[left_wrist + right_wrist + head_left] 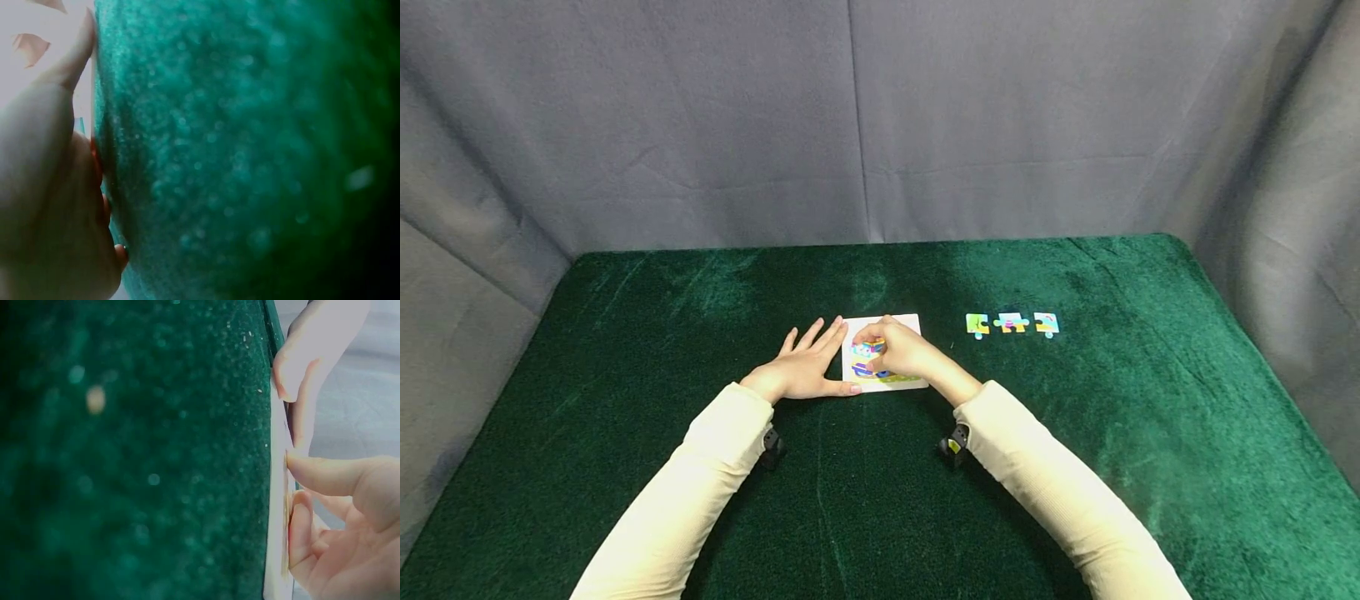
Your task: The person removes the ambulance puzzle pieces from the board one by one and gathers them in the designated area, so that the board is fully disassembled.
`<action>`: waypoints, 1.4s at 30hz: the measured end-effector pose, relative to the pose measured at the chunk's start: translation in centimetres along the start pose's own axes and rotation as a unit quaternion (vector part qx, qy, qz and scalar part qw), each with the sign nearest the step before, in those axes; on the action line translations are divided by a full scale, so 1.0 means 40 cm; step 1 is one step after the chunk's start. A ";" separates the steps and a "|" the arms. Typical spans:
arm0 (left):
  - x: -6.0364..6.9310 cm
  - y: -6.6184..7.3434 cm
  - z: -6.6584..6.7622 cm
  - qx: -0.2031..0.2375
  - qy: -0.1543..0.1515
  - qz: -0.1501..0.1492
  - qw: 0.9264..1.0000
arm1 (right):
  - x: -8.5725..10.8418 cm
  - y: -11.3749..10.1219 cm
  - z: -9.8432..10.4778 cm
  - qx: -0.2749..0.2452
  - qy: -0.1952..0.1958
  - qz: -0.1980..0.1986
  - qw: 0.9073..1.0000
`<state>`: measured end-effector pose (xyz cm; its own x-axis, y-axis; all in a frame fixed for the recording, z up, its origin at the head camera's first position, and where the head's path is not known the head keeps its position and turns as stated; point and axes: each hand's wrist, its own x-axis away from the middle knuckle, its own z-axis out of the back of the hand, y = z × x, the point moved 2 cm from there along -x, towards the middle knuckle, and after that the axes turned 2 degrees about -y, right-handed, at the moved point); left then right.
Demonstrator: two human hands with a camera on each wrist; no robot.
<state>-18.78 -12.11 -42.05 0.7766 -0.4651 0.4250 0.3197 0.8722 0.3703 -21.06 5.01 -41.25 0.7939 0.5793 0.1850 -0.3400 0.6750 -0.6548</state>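
Puzzle board: lies flat on the green cloth between the two hands, its slightly longer axis running left to right; coloured printing shows within its white border.

Right hand: over the board from its right side, fingers and thumb bent towards the printed area and pointing left. The right wrist view shows thumb and forefinger meeting the board's face with a gap between their tips; whether a piece is pinched there cannot be told.

Left hand: palm down on the person's left of the board, fingers straight and spread, gripping nothing; a fingertip reaches the upper left corner and the thumb the lower left one, so it seems to steady the board.

Loose pieces: three in a left-to-right row, apart from the board on its right: a left piece with a tab towards the person, a middle piece with its longer axis sideways, and a right piece, also tabbed towards the person.

Deciding relation: the row lies to the right of the right hand and a little farther from the person; the left piece is the closest.

Nearer hand: the right, for all three; the board separates the left hand from them.
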 end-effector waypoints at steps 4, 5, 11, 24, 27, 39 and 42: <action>0.000 -0.002 -0.001 -0.001 0.000 0.001 1.000 | 0.000 0.000 -0.002 -0.010 0.002 -0.003 1.000; -0.001 -0.002 -0.002 -0.001 0.000 0.001 1.000 | 0.000 0.000 -0.003 -0.013 0.002 -0.003 1.000; -0.003 -0.007 -0.006 0.001 -0.003 0.000 1.000 | 0.004 0.000 -0.005 -0.015 0.003 -0.008 1.000; -0.002 -0.004 -0.004 -0.001 -0.001 0.001 1.000 | 0.006 -0.002 -0.002 -0.008 0.004 0.032 0.999; -0.003 -0.004 -0.003 0.000 -0.003 0.001 1.000 | -0.002 0.008 -0.001 -0.031 -0.003 0.027 0.999; -0.011 -0.007 -0.006 -0.005 0.002 0.006 1.000 | 0.004 0.017 0.003 -0.098 0.016 -0.005 0.995; -0.009 -0.005 -0.006 -0.004 0.002 0.007 1.000 | 0.009 0.013 0.005 -0.113 0.015 -0.016 0.993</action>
<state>-18.99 -12.10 -42.47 0.7826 -0.4531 0.4270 0.3135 0.8793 0.3586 -21.05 5.65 -41.39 0.8177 0.5438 0.1887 -0.1954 0.5706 -0.7976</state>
